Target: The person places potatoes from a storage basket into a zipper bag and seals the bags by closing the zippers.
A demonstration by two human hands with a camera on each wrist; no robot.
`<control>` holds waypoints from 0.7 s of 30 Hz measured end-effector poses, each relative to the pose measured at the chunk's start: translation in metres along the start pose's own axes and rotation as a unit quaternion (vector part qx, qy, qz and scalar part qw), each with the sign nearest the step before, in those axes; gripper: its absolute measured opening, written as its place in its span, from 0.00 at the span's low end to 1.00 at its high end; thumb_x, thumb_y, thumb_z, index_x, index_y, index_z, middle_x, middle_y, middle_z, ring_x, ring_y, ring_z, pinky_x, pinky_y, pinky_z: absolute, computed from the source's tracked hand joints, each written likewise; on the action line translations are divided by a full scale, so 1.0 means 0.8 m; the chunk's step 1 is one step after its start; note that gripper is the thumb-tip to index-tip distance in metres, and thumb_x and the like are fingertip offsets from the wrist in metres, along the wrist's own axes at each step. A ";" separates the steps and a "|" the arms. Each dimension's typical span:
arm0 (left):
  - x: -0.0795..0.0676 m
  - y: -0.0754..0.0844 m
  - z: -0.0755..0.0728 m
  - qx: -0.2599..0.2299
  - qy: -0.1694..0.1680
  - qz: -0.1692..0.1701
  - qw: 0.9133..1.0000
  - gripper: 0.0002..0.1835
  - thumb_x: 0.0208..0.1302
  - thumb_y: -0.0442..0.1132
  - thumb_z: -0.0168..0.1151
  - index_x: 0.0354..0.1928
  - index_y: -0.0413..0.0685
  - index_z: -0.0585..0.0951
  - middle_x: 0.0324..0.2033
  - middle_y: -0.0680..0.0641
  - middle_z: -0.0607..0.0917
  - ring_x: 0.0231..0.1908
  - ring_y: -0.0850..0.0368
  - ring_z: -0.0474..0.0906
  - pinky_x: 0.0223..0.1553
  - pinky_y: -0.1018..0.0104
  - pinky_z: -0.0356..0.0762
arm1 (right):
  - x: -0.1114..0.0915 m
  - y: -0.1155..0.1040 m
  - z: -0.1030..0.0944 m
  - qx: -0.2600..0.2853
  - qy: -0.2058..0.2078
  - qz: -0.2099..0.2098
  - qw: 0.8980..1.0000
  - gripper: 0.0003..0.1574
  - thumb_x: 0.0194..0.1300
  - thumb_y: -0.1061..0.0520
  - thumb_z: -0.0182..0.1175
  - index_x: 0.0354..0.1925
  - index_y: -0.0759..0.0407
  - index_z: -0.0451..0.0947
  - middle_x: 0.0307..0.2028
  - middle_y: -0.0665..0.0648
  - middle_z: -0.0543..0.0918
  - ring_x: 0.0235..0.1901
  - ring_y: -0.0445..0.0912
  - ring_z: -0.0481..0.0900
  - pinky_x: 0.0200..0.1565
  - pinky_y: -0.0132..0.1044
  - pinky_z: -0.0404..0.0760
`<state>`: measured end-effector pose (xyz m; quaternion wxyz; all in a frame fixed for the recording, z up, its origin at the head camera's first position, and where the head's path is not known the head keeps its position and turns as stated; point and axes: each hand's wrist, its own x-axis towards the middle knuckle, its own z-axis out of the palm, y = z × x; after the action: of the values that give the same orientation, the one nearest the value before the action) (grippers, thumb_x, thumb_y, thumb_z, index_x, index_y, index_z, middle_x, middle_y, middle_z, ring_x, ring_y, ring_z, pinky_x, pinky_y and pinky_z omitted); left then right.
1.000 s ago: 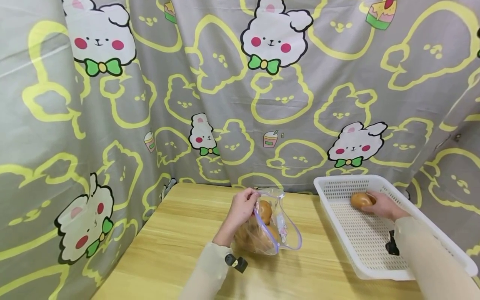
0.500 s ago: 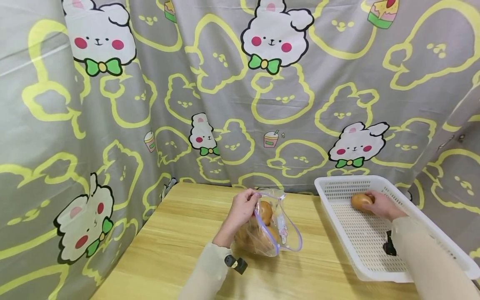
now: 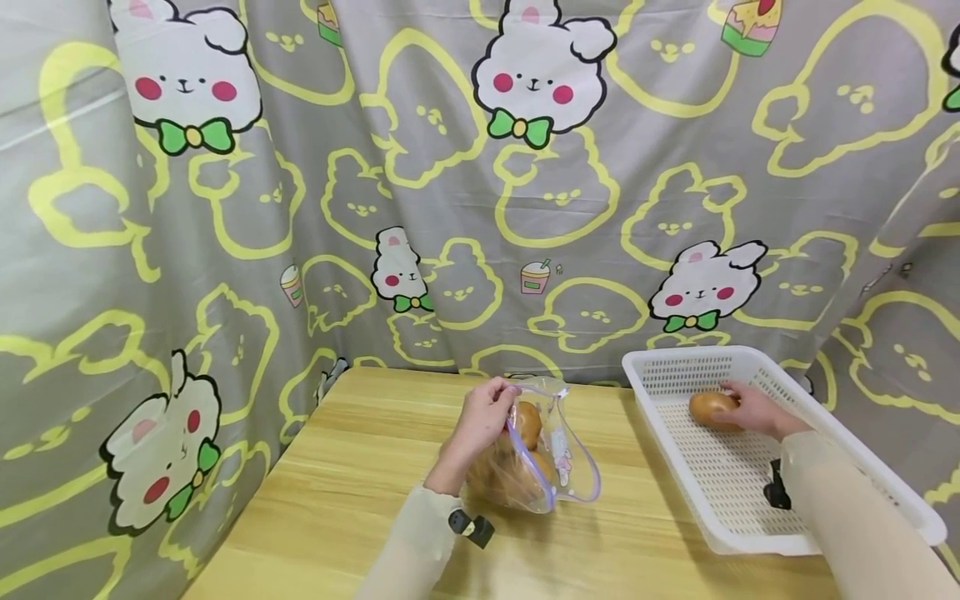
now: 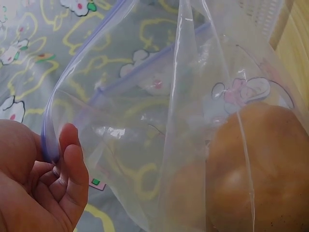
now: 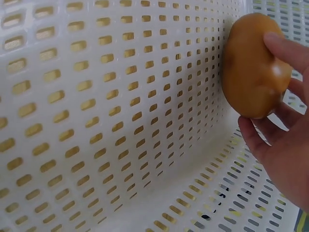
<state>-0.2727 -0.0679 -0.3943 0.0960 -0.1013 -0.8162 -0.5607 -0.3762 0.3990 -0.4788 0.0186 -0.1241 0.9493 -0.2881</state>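
My left hand (image 3: 483,412) pinches the purple-edged rim of a clear zip bag (image 3: 577,479) on the table. The bag's mouth gapes toward the right. Several brown potatoes (image 3: 531,423) lie inside, partly hidden by my hand and creased plastic. In the left wrist view, the thumb and fingers (image 4: 72,166) meet at the purple zip strip, with a large potato (image 4: 260,169) behind the film. To the right, my right hand (image 3: 757,410) grips a single potato (image 3: 708,408) inside a white perforated basket (image 3: 705,492). Thumb and fingertips hold it near the basket wall in the right wrist view.
The wooden table (image 3: 337,492) carries both bag and basket, with a gap of bare wood between them. A patterned grey curtain (image 3: 450,208) hangs behind and at the sides. The basket's raised walls surround my right hand.
My right hand and its potato have shifted slightly left and nearer within the basket. The left hand keeps its hold on the bag. The head view has turned a little.
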 end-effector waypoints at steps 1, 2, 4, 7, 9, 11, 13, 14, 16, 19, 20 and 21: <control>0.000 0.000 0.000 0.000 0.000 0.000 1.000 0.10 0.69 0.36 0.52 0.35 0.38 0.80 0.16 0.52 0.74 0.13 0.60 0.70 0.14 0.70 0.73 | 0.000 -0.002 0.000 0.000 -0.011 0.006 1.000 0.52 0.57 0.50 0.66 0.61 0.84 0.53 0.49 0.83 0.69 0.45 0.67 0.72 0.45 0.58 0.74; -0.001 0.001 -0.001 0.000 0.000 0.000 1.000 0.10 0.69 0.36 0.52 0.35 0.38 0.80 0.16 0.52 0.74 0.13 0.60 0.70 0.14 0.70 0.72 | -0.001 -0.004 0.000 0.002 -0.020 0.011 1.000 0.54 0.58 0.48 0.66 0.62 0.85 0.51 0.50 0.83 0.68 0.46 0.68 0.71 0.46 0.59 0.73; -0.002 0.001 -0.002 -0.001 0.000 0.002 1.000 0.11 0.69 0.36 0.52 0.36 0.36 0.80 0.16 0.52 0.74 0.13 0.61 0.70 0.14 0.71 0.72 | -0.003 -0.006 0.001 0.007 -0.035 0.016 0.999 0.57 0.57 0.47 0.66 0.62 0.86 0.49 0.51 0.84 0.67 0.48 0.70 0.70 0.48 0.61 0.71; -0.003 0.002 -0.002 -0.003 0.000 0.003 1.000 0.11 0.69 0.36 0.51 0.36 0.34 0.80 0.16 0.52 0.74 0.13 0.61 0.70 0.13 0.72 0.71 | -0.004 -0.007 0.005 0.022 -0.050 0.015 0.998 0.56 0.55 0.48 0.68 0.63 0.84 0.51 0.51 0.81 0.69 0.46 0.66 0.72 0.46 0.57 0.73; -0.004 0.002 -0.002 -0.005 0.000 0.003 1.000 0.11 0.69 0.35 0.51 0.36 0.35 0.80 0.16 0.52 0.74 0.13 0.61 0.69 0.13 0.72 0.71 | -0.005 -0.007 0.009 0.031 -0.050 0.008 0.998 0.54 0.53 0.50 0.70 0.62 0.81 0.55 0.48 0.76 0.72 0.42 0.60 0.74 0.43 0.51 0.74; -0.004 0.002 -0.001 -0.004 -0.001 0.004 1.000 0.11 0.69 0.35 0.51 0.35 0.35 0.79 0.16 0.52 0.74 0.13 0.62 0.69 0.13 0.72 0.70 | -0.005 -0.007 0.012 0.034 -0.049 -0.003 0.998 0.51 0.51 0.51 0.71 0.60 0.80 0.59 0.45 0.71 0.75 0.40 0.56 0.74 0.40 0.47 0.73; -0.004 0.003 -0.001 -0.006 -0.001 0.005 1.000 0.11 0.69 0.36 0.51 0.34 0.36 0.79 0.16 0.52 0.74 0.12 0.62 0.69 0.13 0.72 0.70 | -0.005 -0.009 0.015 0.031 -0.045 -0.005 0.998 0.50 0.49 0.51 0.72 0.59 0.79 0.61 0.44 0.69 0.76 0.39 0.54 0.74 0.39 0.45 0.73; -0.004 0.003 -0.001 -0.006 -0.001 0.005 1.000 0.11 0.69 0.36 0.51 0.34 0.37 0.79 0.16 0.52 0.74 0.12 0.61 0.69 0.13 0.71 0.71 | -0.005 -0.011 0.015 0.028 -0.047 -0.004 0.998 0.50 0.48 0.51 0.72 0.58 0.79 0.62 0.44 0.68 0.76 0.38 0.54 0.74 0.39 0.45 0.73; -0.003 0.002 -0.002 -0.008 -0.001 0.005 1.000 0.10 0.69 0.36 0.52 0.33 0.38 0.79 0.16 0.52 0.74 0.12 0.60 0.70 0.13 0.71 0.71 | -0.005 -0.015 0.014 0.023 -0.058 0.004 0.998 0.50 0.48 0.51 0.73 0.58 0.78 0.62 0.43 0.68 0.76 0.39 0.54 0.74 0.39 0.45 0.72; -0.003 0.002 -0.002 -0.009 -0.001 0.001 1.000 0.10 0.69 0.36 0.52 0.33 0.39 0.79 0.16 0.51 0.74 0.13 0.55 0.71 0.13 0.71 0.71 | -0.005 -0.024 0.010 0.020 -0.077 0.014 0.997 0.47 0.47 0.50 0.73 0.56 0.76 0.64 0.40 0.64 0.77 0.37 0.52 0.74 0.37 0.44 0.73; -0.003 0.002 -0.002 -0.009 0.000 0.001 1.000 0.10 0.69 0.36 0.52 0.33 0.40 0.79 0.16 0.51 0.74 0.14 0.52 0.72 0.13 0.71 0.71 | -0.006 -0.026 0.009 0.021 -0.082 0.011 0.996 0.46 0.47 0.51 0.73 0.55 0.75 0.65 0.39 0.62 0.77 0.36 0.51 0.74 0.37 0.43 0.73; -0.003 0.002 -0.002 -0.010 0.001 -0.001 1.000 0.09 0.69 0.36 0.52 0.33 0.40 0.79 0.16 0.51 0.74 0.14 0.50 0.73 0.13 0.71 0.71 | -0.006 -0.028 0.009 0.022 -0.082 0.004 0.996 0.45 0.46 0.51 0.73 0.54 0.75 0.66 0.38 0.60 0.77 0.35 0.50 0.73 0.36 0.42 0.73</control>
<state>-0.2700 -0.0694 -0.3931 0.0954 -0.1008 -0.8105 -0.5691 -0.3660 0.3783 -0.4723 0.1005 -0.1434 0.9386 -0.2973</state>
